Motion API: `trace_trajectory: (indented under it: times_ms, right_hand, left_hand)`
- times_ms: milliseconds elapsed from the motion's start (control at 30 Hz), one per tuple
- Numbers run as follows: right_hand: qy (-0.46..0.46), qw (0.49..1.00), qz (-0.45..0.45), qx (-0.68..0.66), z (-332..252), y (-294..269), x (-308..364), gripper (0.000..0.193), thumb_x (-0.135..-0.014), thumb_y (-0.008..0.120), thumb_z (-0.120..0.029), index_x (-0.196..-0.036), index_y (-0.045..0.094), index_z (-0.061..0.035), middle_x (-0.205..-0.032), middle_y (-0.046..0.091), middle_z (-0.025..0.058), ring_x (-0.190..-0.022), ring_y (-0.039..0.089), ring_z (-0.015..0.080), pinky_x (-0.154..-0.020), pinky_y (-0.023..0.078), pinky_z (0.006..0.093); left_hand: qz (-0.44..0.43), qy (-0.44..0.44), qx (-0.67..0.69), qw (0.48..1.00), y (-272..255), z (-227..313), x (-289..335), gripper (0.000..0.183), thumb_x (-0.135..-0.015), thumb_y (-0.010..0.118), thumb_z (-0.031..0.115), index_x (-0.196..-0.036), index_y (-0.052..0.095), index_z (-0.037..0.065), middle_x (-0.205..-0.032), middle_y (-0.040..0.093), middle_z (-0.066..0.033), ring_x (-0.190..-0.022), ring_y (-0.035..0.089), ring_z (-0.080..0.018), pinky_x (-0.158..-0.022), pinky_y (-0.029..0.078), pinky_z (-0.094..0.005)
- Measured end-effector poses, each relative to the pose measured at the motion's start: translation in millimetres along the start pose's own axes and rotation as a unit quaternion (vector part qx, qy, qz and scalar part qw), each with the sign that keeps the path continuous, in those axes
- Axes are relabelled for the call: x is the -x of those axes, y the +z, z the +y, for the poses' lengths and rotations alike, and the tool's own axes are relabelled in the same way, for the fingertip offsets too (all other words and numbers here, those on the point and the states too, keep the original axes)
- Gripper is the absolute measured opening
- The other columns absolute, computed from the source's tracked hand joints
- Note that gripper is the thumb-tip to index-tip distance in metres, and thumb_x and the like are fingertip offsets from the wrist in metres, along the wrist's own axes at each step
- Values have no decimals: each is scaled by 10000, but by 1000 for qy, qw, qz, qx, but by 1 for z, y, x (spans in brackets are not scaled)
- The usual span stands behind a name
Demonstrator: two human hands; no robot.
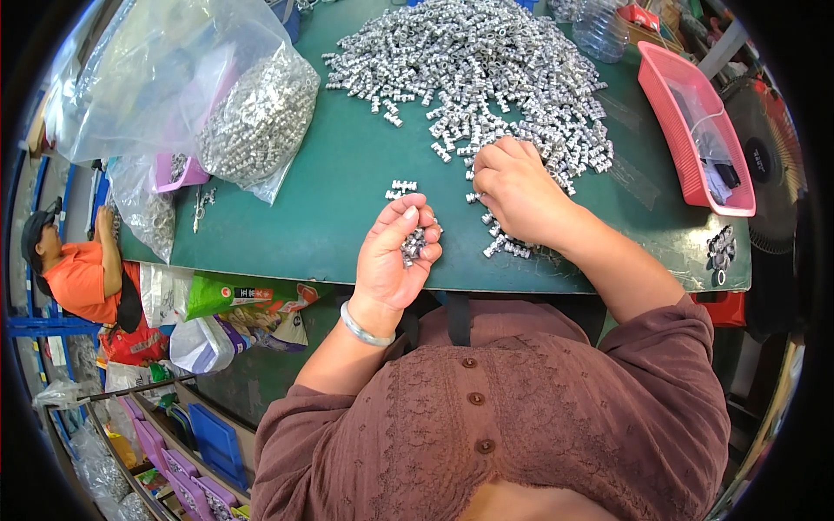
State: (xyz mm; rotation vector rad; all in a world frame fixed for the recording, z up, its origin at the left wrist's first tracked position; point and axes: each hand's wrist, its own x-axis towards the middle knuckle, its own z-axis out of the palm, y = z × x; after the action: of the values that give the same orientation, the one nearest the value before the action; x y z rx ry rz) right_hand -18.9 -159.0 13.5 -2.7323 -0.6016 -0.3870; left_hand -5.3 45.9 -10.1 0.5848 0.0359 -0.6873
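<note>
A large heap of small silvery metal fittings (486, 61) covers the far middle of the green table (347, 252). My left hand (400, 243), palm up at the near edge, curls round several of these fittings (412, 248), which show between its fingers. Just beyond it lie a few loose fittings (401, 186). My right hand (517, 187) reaches to the near side of the heap, its fingers bent down among the pieces. Whatever its fingertips hold is hidden behind the hand. More fittings (504, 243) lie scattered by its wrist.
A clear plastic bag (261, 122) full of fittings stands at left, by a purple scoop (181, 174). A pink basket (695, 130) is at right, near a black fan (764, 156). Rings (719, 252) lie at the right corner. Another person (82, 269) works far left.
</note>
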Motion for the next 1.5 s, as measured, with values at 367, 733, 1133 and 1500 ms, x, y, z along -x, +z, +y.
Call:
trace_trajectory:
  times_ms: [367,733,1133,1500]
  right_hand:
    - [-67,943,127,-302,-7,-1,-5,131,-722,605,12,-830,546,-33,-773,545,75,-727,529,254,-634,434,333]
    - [-81,942,145,-290,-9,-8,-5,280,-661,663,13,-914,550,-31,-859,568,77,-809,543,238,-707,437,330]
    - [12,997,75,24,2,2,-2,139,-647,667,-114,-770,625,-65,-977,519,44,-1005,429,240,-848,319,380]
    - [-16,999,40,0,0,1,-2,138,-654,663,-92,-775,606,-58,-1014,530,39,-1039,422,250,-866,307,406]
  left_hand:
    - [37,28,-127,991,24,-7,6,111,-852,547,102,-950,561,49,-753,539,-37,-627,487,-120,-485,367,-210]
    - [35,8,-51,998,18,-8,-3,143,-886,507,169,-980,542,68,-776,513,-13,-649,454,-111,-494,353,-202]
    - [-38,-64,87,993,8,-3,-5,117,-890,480,175,-922,514,68,-804,472,-21,-662,420,-116,-491,371,-199]
    - [41,-6,21,999,9,-1,-2,121,-853,524,154,-936,551,70,-806,536,-54,-724,520,-177,-540,443,-235]
